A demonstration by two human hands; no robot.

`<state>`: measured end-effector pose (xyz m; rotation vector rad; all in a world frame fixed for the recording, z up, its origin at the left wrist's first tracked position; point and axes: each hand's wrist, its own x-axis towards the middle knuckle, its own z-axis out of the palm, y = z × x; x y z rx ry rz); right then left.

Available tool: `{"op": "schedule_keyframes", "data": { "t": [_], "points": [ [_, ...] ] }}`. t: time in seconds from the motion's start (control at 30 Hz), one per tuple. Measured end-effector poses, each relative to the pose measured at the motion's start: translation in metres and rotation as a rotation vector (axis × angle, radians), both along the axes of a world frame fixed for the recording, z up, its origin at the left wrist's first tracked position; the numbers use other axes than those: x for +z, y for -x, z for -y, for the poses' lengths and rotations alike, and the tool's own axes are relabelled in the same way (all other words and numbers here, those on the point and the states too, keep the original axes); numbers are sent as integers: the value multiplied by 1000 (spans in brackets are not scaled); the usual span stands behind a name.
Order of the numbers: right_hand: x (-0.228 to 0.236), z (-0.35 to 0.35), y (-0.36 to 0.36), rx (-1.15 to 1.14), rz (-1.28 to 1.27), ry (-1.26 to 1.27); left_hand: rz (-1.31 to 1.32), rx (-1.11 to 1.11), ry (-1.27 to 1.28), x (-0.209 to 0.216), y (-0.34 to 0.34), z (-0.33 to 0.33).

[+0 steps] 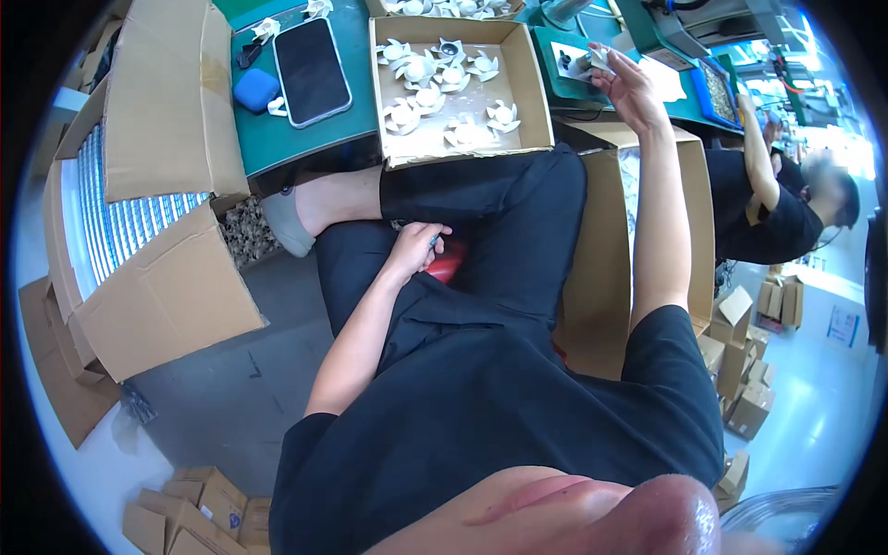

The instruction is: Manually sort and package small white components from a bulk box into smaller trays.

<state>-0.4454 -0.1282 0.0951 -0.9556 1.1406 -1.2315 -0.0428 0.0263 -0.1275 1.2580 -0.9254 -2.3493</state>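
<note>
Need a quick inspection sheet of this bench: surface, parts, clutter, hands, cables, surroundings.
Surface: green tabletop, partly covered.
Job's things: white bladed parts loose in a shallow cardboard box; green-based device to its right.
Clutter: dark-screened phone, blue case.
Hands: right hand has fingers at a small white part, grip unclear; left hand curled over the lap, contents unclear.
Cables: thin pale cable or tube, top edge.
Surroundings: open cartons both sides; co-worker at right.

A small white part (600,59) is pinched in the right hand (631,96); white bladed wheels (419,69) are scattered in a cardboard tray (534,92).
</note>
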Motion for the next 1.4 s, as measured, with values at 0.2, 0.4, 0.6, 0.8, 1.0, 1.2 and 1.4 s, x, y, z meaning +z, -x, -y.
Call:
{"op": "schedule_keyframes", "data": {
  "t": [0.2, 0.4, 0.6, 0.8, 1.0, 1.2, 1.4],
  "points": [
    [10, 12, 18, 10, -158, -110, 42, -91, 12, -9, 14, 4],
    [1, 19, 27, -36, -219, -184, 72, -159, 24, -10, 25, 8],
    [16, 6, -3, -74, -101, -209, 92, -116, 14, -11, 25, 9],
    [10, 1, 1, -30, -65, -160, 83, -93, -3, -12, 20, 7],
    [29, 2, -12, -98, -203, -218, 102, -107, 23, -13, 24, 7],
    [9, 20, 36, 325, -4, -89, 157, -178, 48, -11, 38, 2],
    [-4, 58, 72, -79, -476, -19, 229, -99, 58, -9, 26, -8]
  ]
}}
